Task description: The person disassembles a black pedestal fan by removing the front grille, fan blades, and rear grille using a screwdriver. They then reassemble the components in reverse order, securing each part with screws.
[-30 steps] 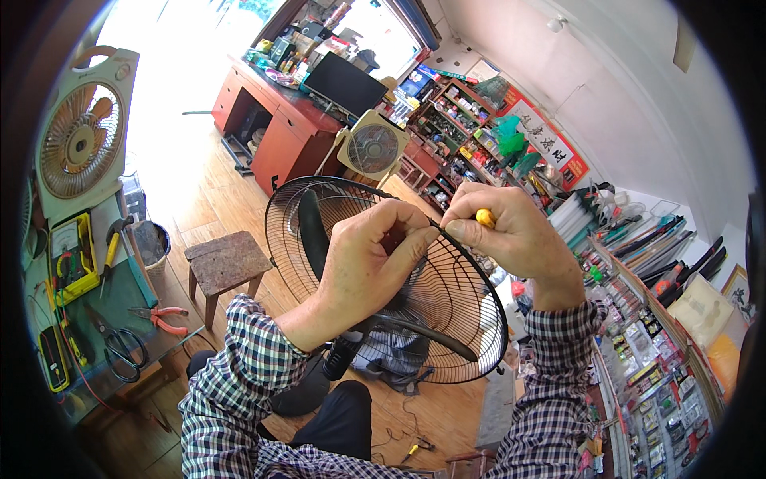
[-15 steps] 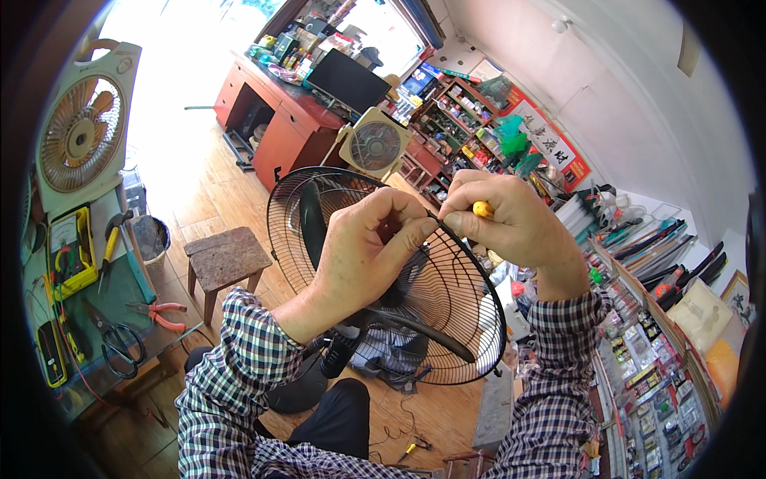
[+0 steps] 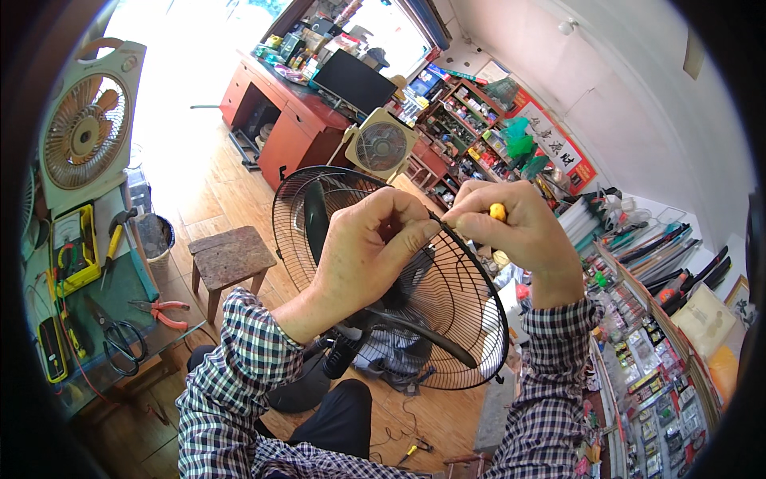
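Observation:
A black wire fan guard [image 3: 471,319] stands in front of me, with dark fan blades [image 3: 316,219] showing behind and through the wires. My left hand [image 3: 363,247] is closed in a pinch at the guard's upper rim, thumb and fingertips against its edge. Just right of it, my right hand [image 3: 519,231] is closed around a small yellow-handled tool [image 3: 498,211]. Only the handle's end shows; its working end is hidden. The right fingertips are close to the rim by the left thumb; I cannot tell whether they touch it.
A workbench [image 3: 159,359] at left holds red-handled pliers [image 3: 163,313], scissors [image 3: 124,347], a hammer [image 3: 116,238] and a yellow multimeter [image 3: 76,247]. A beige box fan [image 3: 86,132] stands behind them. A wooden stool [image 3: 231,257] is left of the guard; packed small parts [image 3: 654,383] line the right.
My right hand has shifted slightly right with the yellow-handled tool, its fingers a little farther from the left thumb. My left hand stays at the guard's rim.

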Demonstrator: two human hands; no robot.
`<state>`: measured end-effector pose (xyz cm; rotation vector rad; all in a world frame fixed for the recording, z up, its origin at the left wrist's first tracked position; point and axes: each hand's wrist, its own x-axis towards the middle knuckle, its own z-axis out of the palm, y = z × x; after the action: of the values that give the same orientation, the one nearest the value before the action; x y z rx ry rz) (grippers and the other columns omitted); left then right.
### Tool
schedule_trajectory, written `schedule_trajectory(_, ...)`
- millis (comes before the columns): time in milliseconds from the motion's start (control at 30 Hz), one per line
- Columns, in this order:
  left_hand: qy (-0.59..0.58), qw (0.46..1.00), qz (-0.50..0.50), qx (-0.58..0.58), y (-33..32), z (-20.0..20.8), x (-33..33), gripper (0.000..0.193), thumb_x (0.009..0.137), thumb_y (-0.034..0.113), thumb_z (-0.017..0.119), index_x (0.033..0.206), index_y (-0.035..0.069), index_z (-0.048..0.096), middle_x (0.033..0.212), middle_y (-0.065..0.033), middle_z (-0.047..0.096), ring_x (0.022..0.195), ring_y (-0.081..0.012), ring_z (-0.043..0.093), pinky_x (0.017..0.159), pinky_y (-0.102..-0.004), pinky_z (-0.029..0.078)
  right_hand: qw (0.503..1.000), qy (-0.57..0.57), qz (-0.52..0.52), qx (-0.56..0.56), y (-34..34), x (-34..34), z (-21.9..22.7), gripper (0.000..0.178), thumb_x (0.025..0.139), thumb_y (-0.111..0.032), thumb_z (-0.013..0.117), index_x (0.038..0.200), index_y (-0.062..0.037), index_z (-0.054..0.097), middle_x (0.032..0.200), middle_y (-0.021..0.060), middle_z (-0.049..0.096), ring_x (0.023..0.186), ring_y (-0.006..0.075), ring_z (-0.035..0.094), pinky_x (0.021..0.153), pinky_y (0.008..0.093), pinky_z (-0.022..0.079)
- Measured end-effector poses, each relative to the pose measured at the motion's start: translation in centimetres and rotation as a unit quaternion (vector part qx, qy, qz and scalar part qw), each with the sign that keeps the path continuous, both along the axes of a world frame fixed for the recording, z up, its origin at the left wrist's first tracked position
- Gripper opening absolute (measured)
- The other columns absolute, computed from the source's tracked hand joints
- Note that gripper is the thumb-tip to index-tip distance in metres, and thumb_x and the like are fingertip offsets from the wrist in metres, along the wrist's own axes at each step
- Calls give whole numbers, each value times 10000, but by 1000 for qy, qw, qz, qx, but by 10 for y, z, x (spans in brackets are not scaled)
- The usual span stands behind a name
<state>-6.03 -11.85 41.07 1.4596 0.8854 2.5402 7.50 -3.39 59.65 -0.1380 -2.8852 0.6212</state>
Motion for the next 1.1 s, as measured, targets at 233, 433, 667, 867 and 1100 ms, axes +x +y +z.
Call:
schedule_trajectory(233, -22, 999, -39, 6, 4, -2, -3, 144, 1016, 105, 794, 1070, 1, 710, 922, 7, 707, 798, -26, 603, 686, -199, 496, 995, 72, -1, 72, -7, 7, -21, 149, 861, 27, 793, 1006, 57, 774, 891, 25, 628, 759, 62, 545, 652, 246, 420)
schedule_trajectory(433, -84, 980, -174, -52, -16, -14, 6, 153, 1034, 141, 776, 1036, -2, 722, 891, -38, 733, 681, -54, 622, 567, -205, 477, 983, 152, 19, 97, -10, 9, -37, 116, 886, -23, 766, 967, 58, 756, 869, 74, 649, 777, 142, 624, 699, 297, 481)
schedule_trajectory(667, -217, 901, -369, -71, -31, -58, 6, 171, 1038, 168, 768, 1005, 8, 717, 865, -95, 733, 638, -98, 631, 512, -215, 467, 971, 190, 25, 141, -13, 6, -47, 130, 911, -28, 742, 985, 79, 739, 898, 117, 676, 808, 195, 665, 742, 329, 533)
schedule_trajectory(867, -271, 878, -385, -88, -38, -80, 1, 126, 1025, 111, 763, 1064, -7, 782, 957, -125, 783, 750, -141, 727, 591, -259, 589, 969, 201, 60, 128, -10, 2, -49, 111, 875, 68, 734, 985, 83, 732, 904, 49, 629, 782, 97, 569, 693, 257, 451)
schedule_trajectory(1100, -243, 872, -421, -60, -43, -86, 1, 199, 1021, 22, 732, 1204, -44, 773, 1076, -157, 786, 866, -178, 763, 732, -301, 664, 973, 204, 38, 101, -15, 0, -52, 77, 897, 50, 711, 966, 83, 706, 940, 115, 682, 809, 170, 653, 739, 290, 521)
